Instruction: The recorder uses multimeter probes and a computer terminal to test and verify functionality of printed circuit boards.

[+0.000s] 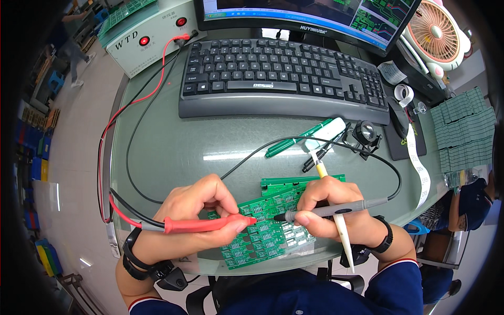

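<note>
Left hand (202,207) pinches a red probe (194,226), right hand (359,223) a grey probe (362,205) (white-and-yellow stick (344,239) tucked in too), above green circuit boards (265,239), lower centre of the frame.

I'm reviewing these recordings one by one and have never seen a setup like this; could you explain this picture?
No machine is at work here, just a person's two bare hands. The single picture comes from a wide fisheye camera worn on the head, looking down, so straight edges bend near the rim. The left hand holds a red probe; the right hand holds a grey probe plus a slim white-and-yellow pen-like tool. Both tips point at green circuit boards; whether they touch is unclear. Also on the table are a keyboard, a mouse and stacked green boards.
</note>
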